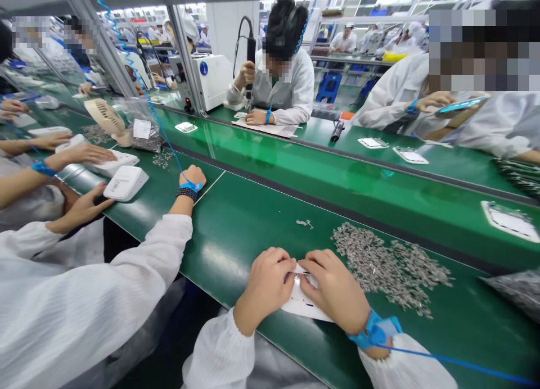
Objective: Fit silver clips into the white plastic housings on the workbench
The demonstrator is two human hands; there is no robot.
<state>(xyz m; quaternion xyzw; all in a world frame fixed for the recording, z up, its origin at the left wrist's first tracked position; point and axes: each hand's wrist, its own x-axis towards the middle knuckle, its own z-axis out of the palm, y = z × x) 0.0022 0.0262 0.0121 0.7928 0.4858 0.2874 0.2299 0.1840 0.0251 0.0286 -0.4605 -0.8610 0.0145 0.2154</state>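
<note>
A flat white plastic panel (pixel 301 307) lies on the green table in front of me, partly covered by my fingers. My left hand (pixel 268 285) grips its far left side with bent fingers and thumb. From the other side my right hand (pixel 337 290), with a blue wrist strap, curls thumb and fingers over the same panel. Whether a small part sits between the fingertips is hidden. Right beside my right hand spreads a pile of small silver metal pieces (pixel 383 265). A few loose metal pieces (pixel 304 224) lie just beyond my hands.
A green conveyor belt (pixel 270 158) runs behind the table, carrying white panels (pixel 510 221). A bag of metal parts (pixel 518 290) lies at right. On the left, co-workers' arms, white housings (pixel 126 184) and a beige fan (pixel 107 119) occupy the table. Across the belt, a person holds an electric screwdriver (pixel 251 60).
</note>
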